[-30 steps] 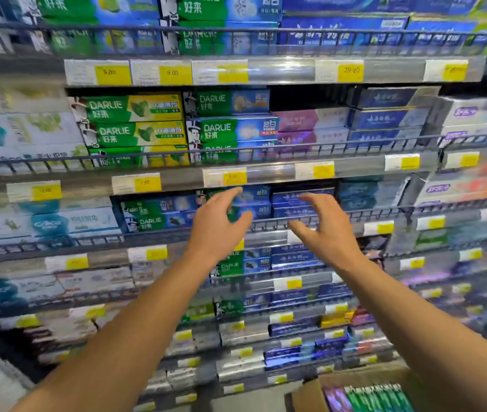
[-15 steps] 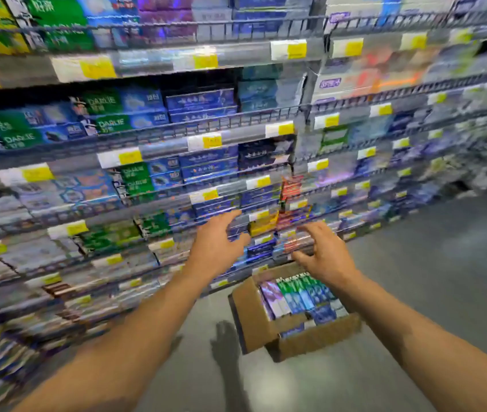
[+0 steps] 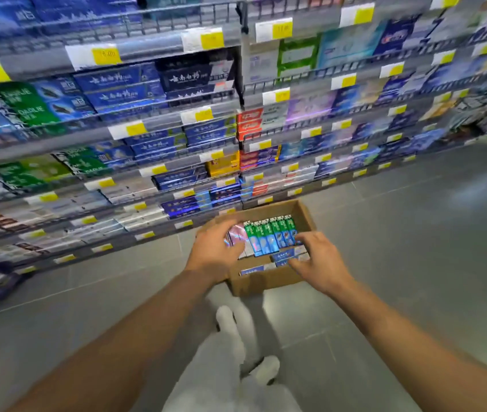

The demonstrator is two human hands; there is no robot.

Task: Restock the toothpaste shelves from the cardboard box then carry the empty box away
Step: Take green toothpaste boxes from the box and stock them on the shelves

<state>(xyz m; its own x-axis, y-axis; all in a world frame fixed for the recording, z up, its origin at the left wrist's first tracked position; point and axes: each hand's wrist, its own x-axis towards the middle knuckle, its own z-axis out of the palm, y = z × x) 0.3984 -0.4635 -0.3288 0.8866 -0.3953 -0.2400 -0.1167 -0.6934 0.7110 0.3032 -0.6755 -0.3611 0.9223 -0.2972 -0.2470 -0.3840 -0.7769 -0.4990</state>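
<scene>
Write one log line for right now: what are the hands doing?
stage: reaching into brown cardboard box | left hand: on pink packs | right hand: on blue packs | green packs: untouched

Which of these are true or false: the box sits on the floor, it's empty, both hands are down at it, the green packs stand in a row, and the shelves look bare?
1. The cardboard box sits on the floor. True.
2. The box is empty. False: it holds green packs, a pink pack and blue packs.
3. Both hands are at the box. True: the left hand lies over the pink pack and the right hand is at the blue packs; blur hides whether either grips yet.
4. The green packs stand side by side in a row. True.
5. The shelves are bare. False: they are packed with toothpaste cartons.
</scene>
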